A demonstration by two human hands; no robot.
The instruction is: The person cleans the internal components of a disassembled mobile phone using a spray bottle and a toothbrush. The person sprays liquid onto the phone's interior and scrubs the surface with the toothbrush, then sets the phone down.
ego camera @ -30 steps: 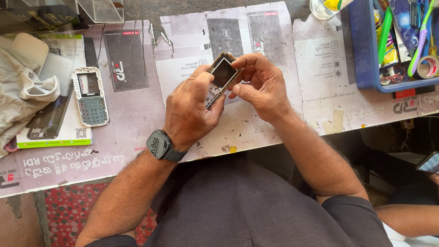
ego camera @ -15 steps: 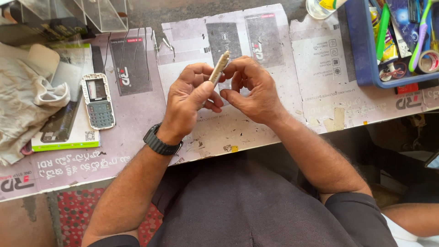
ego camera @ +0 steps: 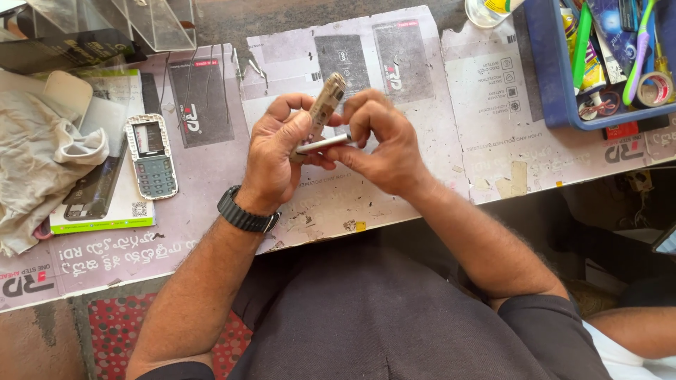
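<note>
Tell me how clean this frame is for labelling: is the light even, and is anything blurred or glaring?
Head view: soft, even daylight with faint shadows; left hand and right hand are sharp, as is the phone part held edge-on; a bright glint runs along the metal tool; the blue tray is cut off at the corner.

The left hand grips a bare phone circuit board edge-up above the bench. The right hand holds a slim metal tool against it. A phone keypad frame lies well apart to the left.
</note>
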